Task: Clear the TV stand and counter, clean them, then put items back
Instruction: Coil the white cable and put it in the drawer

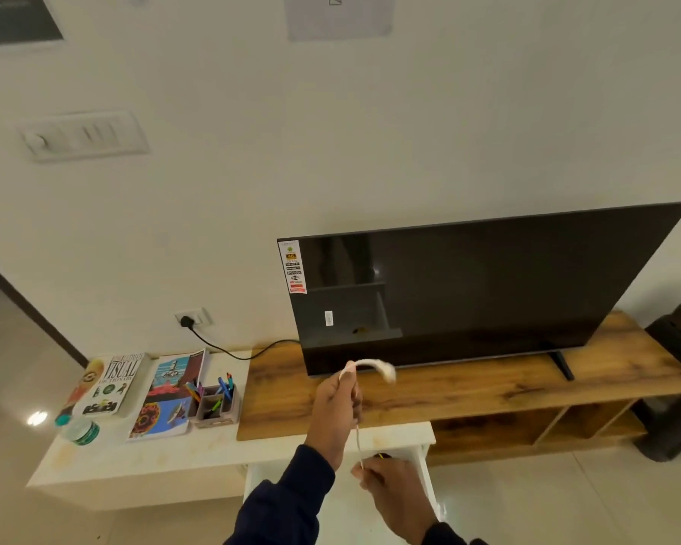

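Wooden surface (468, 391), TV (488, 285) on it; before TV, left hand (337, 403) and right hand (390, 481) each grip white cord (357, 438).

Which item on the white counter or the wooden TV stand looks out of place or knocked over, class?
The plastic bottle at the near left end of the white counter lies on its side instead of standing. The books lie flat, the pen holder is upright, and the TV stands level on the wooden stand.

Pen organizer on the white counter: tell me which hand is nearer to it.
Left. The left hand is raised just right of the pen organizer; the right hand is lower and farther right, off the counter.
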